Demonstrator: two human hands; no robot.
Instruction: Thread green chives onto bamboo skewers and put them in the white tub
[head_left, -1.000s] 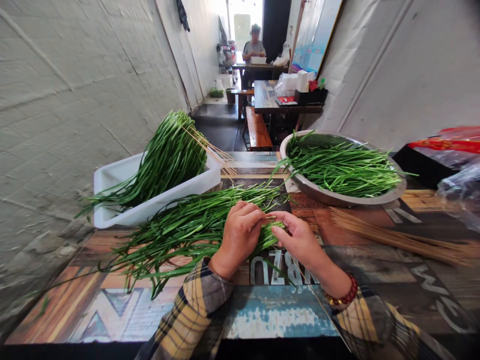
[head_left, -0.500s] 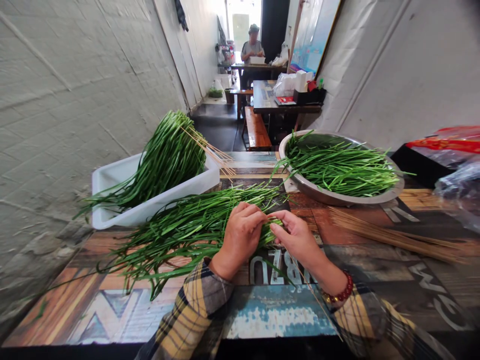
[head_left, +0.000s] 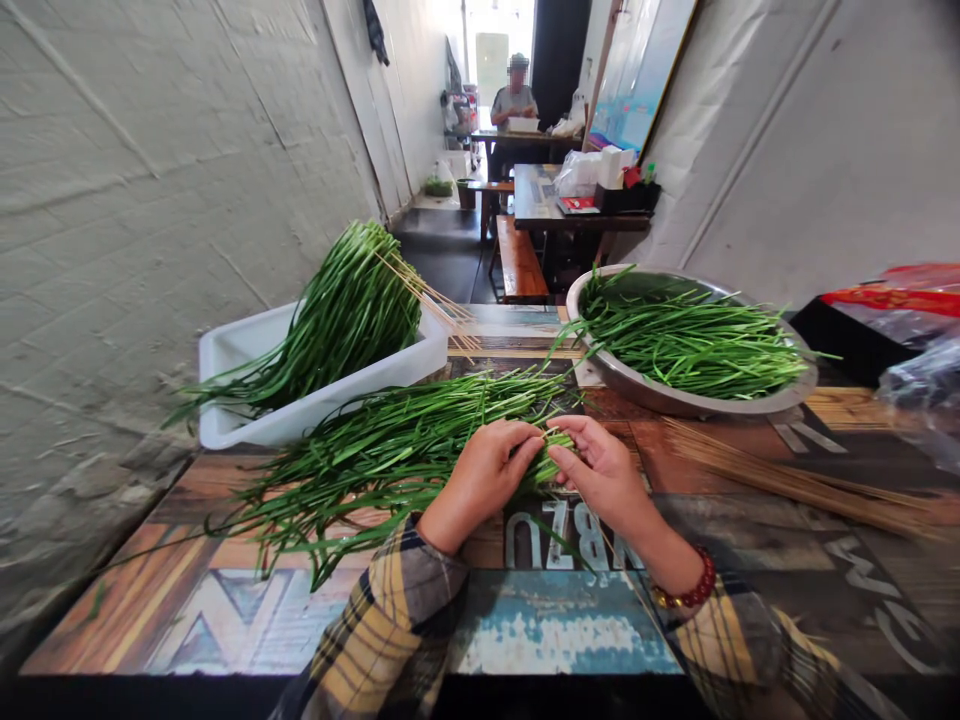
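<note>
Loose green garlic chives lie in a long pile across the table, stem ends to the right. At those stem ends my left hand is closed, thumb and index finger pinching a chive stem. Close beside it, my right hand is closed too, its fingertips meeting the left ones at the pale chive ends. A thin bamboo skewer runs from beneath my right palm toward the table's front edge. Its tip is hidden among the fingers and stems.
On the left, a white plastic tray bears chives threaded on bamboo skewers. A metal basin of loose chives stands at the back right. Spare skewers lie right, near plastic bags. A person sits at a far table.
My left fingers have moved slightly, now pinching closer to the stem ends, and the right fingers have shifted with them. The whole view has swung slightly left, so things appear farther right.
</note>
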